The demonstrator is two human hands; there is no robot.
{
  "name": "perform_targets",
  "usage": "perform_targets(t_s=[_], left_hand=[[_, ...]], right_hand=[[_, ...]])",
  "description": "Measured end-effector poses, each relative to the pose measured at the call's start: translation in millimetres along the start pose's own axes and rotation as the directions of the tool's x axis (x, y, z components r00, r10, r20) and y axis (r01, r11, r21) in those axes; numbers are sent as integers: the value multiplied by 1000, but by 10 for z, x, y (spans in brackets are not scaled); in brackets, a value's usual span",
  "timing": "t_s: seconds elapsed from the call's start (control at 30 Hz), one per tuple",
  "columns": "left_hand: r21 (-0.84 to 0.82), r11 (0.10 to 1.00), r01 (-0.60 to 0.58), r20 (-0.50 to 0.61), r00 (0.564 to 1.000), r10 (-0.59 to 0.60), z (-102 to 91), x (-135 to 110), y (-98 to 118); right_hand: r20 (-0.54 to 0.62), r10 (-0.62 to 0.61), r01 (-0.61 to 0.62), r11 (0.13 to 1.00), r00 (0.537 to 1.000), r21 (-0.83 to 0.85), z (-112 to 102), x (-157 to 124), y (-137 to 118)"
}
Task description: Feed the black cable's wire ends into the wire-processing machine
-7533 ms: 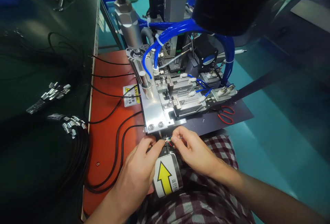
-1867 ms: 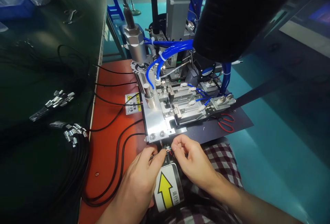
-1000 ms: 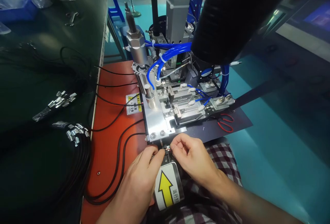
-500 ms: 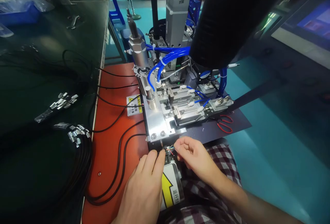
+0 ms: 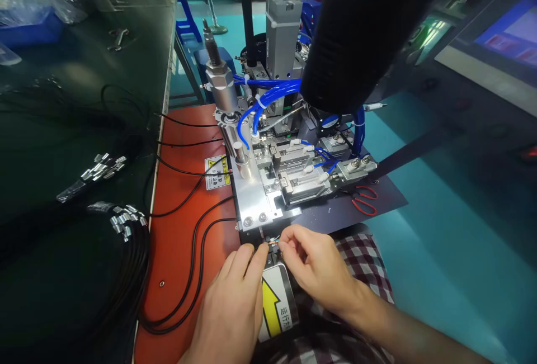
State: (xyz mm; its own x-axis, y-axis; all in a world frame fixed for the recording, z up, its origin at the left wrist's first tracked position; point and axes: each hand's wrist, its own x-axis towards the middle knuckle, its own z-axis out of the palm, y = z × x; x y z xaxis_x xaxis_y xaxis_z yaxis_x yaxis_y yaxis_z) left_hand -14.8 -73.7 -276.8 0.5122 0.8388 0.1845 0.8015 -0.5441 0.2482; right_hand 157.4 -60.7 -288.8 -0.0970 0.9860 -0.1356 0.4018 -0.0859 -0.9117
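- Right hand: thumb and forefinger are pinched together on the thin wires, the other fingers curled in.
- Left hand: back upward, fingers side by side, forefinger tip at the other end of the same wires. Its thumb is hidden, so I cannot tell whether it clamps them.
- The wires lie in the short gap between the two hands, just in front of the machine's bright metal plate; a reddish strand runs across.
- Just changed: the right fingertips have come closer to the left, narrowing that gap. My judgement is that the wires are still being arranged by hand.
- Against half a second ago, the red strand no longer droops below the others. Against about two seconds ago, the left hand has turned from a thumb-and-finger grip to lie flatter, covering part of the yellow-arrow label.
- Farther left: black cables loop over an orange-red board.
- Farther right: red-handled scissors lie beside the machine.
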Motion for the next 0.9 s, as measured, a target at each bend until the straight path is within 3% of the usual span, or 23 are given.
perform_targets(t_s=[0.1,0.2,0.27,0.43,0.6,0.67,0.77,0.9], left_hand=[[-39,999,30,6,1000,-30,13,0,-9],[-67,996,53,27,998,-51,46,-18,-25],[-73,996,46,29,999,-44,77,-35,-37],[-48,998,43,-2,999,-44,106,-55,-42],[18,999,46,155,987,-48,44,30,-8],[33,998,44,171,984,-49,44,65,-7],[11,998,63,120,991,-64,76,12,-27],[-19,987,160,6,987,-160,142,-360,13]], right_hand=[[147,206,-244,912,967,329,40,51,94],[250,234,-328,820,940,468,63,70,185],[260,236,-340,796,936,501,65,71,189],[137,267,-298,793,954,531,121,88,47],[169,334,-348,602,927,719,226,113,15],[190,344,-365,568,919,737,242,111,35],[199,331,-364,574,922,734,241,101,76],[202,296,-345,593,934,728,237,96,155]])
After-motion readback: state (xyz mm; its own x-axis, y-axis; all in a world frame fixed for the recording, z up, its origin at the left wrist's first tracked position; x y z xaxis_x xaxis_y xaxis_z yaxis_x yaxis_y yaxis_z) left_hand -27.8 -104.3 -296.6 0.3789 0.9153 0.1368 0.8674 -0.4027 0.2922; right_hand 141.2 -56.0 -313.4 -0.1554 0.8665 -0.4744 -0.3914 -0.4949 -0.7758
